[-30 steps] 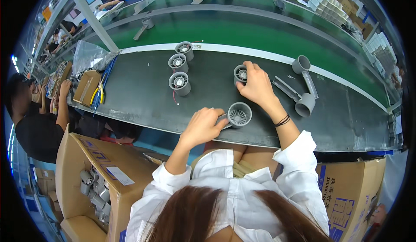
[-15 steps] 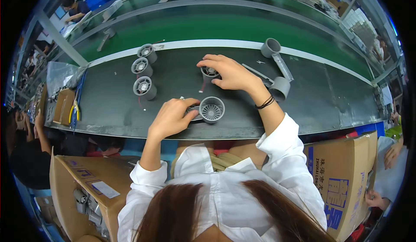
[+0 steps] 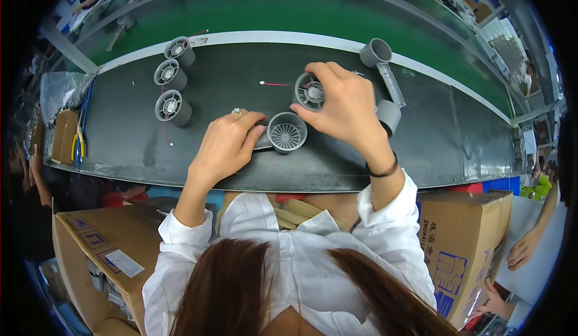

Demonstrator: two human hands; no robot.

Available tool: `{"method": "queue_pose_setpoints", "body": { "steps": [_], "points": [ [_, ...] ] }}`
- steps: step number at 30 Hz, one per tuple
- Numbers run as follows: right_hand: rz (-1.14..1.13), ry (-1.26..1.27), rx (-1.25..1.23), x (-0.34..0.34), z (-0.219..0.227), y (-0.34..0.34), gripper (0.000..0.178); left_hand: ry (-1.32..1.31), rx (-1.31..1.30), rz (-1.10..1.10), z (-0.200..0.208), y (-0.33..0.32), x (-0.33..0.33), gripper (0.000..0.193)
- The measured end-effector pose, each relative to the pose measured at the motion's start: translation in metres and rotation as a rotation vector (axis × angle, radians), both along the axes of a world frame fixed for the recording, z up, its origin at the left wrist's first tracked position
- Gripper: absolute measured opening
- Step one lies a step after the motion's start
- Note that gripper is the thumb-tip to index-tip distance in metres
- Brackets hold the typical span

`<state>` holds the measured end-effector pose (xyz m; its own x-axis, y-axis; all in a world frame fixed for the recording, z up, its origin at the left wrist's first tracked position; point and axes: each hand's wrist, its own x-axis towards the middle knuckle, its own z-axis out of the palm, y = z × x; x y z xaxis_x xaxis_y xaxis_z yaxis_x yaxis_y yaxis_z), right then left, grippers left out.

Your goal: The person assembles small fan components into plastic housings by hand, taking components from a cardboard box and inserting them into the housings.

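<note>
My left hand is closed around the handle of a grey hair dryer housing near the front of the bench. Its round barrel faces up, showing a spoked grille inside; the fingers hide most of the handle. In my right hand is a grey cylindrical fan unit, gripped by thumb and fingers just beyond and right of the barrel. A red wire with a white plug extends to its left. Two more grey housings, one far and one partly behind my right hand, lie at the right.
Three grey fan units, including a near one, stand in a row at the left. Yellow-handled pliers and a small carton are at the bench's left end. A green conveyor runs behind. Large cardboard boxes flank me.
My right hand has drawn the fan unit nearer and to the right, tilting it, its wire now stretched leftward. My left hand still holds the housing. The whole view has shifted slightly.
</note>
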<state>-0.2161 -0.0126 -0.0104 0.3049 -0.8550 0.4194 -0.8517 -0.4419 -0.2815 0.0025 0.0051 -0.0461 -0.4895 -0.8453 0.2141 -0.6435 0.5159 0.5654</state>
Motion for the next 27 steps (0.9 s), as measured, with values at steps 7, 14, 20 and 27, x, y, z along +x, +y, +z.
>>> {"method": "queue_pose_setpoints", "body": {
  "steps": [7,14,20,27],
  "points": [
    [0.162,-0.148,-0.290,-0.023,0.001,0.027,0.051,0.464,-0.281,-0.040,0.013,0.010,-0.005,0.058],
    [0.273,-0.189,-0.327,-0.018,-0.005,0.034,0.048,0.290,-0.463,-0.163,0.019,0.011,-0.029,0.033],
    [0.354,-0.393,-0.157,-0.019,-0.012,0.032,0.049,0.348,-0.294,-0.101,0.017,0.013,-0.031,0.009],
    [0.351,-0.511,-0.099,-0.019,-0.007,0.034,0.049,0.638,0.106,-0.146,0.008,0.012,-0.024,0.009]
  ]
}}
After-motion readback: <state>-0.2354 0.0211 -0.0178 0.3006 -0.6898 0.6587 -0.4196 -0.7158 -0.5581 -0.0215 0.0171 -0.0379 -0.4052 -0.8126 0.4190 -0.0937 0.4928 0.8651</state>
